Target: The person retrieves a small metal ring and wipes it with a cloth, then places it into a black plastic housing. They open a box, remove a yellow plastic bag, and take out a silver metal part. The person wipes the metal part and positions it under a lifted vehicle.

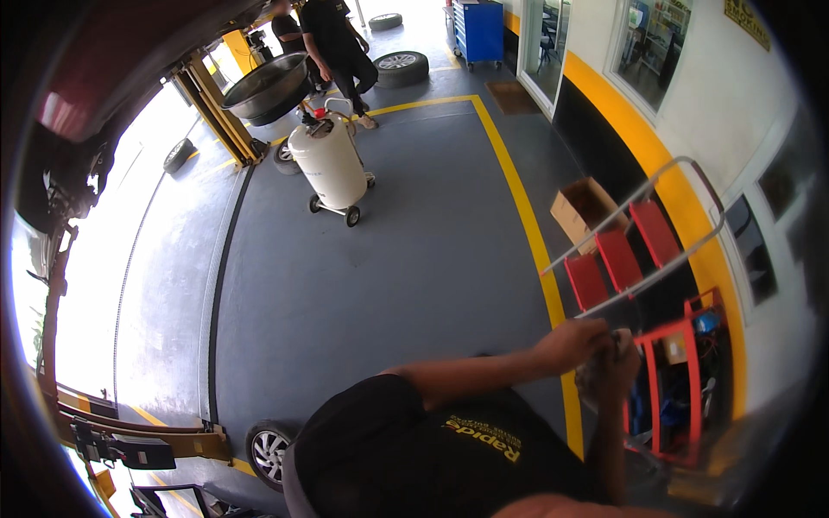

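Both my hands meet at the lower right, in front of a red metal rack (682, 388). My left hand (574, 342) reaches across from the left with its fingers bent inward, closed at the top of my right hand (620, 369). The fingers of my right hand are curled too. Between and just under them is a small dark and greyish thing (591, 380), blurred and mostly covered, so its kind does not show. My black shirt fills the lower middle.
A red-stepped ladder (615, 259) and a cardboard box (584, 210) stand by the right wall. Ahead is a white wheeled oil drainer (330, 164). A wheel (269, 453) lies lower left near a lift arm (164, 442). A person (337, 47) stands farther off, near a blue tool cabinet (477, 33).
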Demonstrator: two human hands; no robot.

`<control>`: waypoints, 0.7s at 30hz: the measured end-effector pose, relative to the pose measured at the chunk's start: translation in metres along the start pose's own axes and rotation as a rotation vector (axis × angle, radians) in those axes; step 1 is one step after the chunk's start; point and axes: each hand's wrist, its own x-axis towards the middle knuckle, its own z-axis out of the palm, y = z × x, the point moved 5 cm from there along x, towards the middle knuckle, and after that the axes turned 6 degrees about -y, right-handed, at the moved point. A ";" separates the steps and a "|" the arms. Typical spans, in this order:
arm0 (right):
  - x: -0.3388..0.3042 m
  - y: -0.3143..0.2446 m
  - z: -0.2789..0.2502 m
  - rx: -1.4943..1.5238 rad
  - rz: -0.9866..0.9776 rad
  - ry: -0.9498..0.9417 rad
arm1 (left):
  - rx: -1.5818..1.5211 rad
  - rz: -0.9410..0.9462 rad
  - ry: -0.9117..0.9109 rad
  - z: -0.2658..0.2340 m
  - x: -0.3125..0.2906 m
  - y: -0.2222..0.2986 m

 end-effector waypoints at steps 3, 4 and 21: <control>0.067 0.030 -0.002 0.202 0.010 -0.027 | -0.035 -0.035 0.059 -0.003 0.065 -0.040; 0.089 0.041 -0.004 0.268 0.030 -0.025 | -0.054 -0.043 0.071 -0.006 0.088 -0.053; 0.379 0.187 -0.089 -0.137 -0.006 -0.001 | -0.488 -0.282 -0.251 0.012 0.411 -0.189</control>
